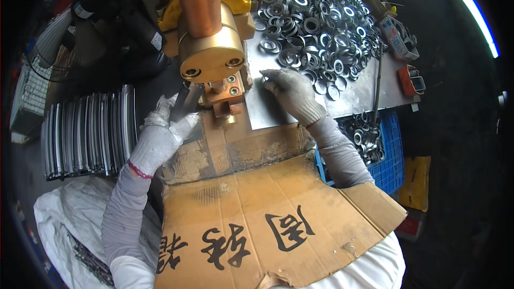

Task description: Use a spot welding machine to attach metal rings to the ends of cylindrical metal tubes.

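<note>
The left hand (160,138) holds a dark piece (187,100) beside the brassy machine head (211,59); the right hand (295,95) is near metal rings (316,35).

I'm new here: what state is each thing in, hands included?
Left gloved hand: closed on a dark metal piece
Right gloved hand: fingers bent, grip unclear
Metal rings: loosely heaped on the table
Metal strips: standing side by side
Cardboard: creased, torn at lower edge
Blue crate: holding rings
Light: lit

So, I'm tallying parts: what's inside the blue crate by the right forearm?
Metal rings show inside the blue crate. The right forearm hides part of it; what lies beneath the rings is covered.
</note>
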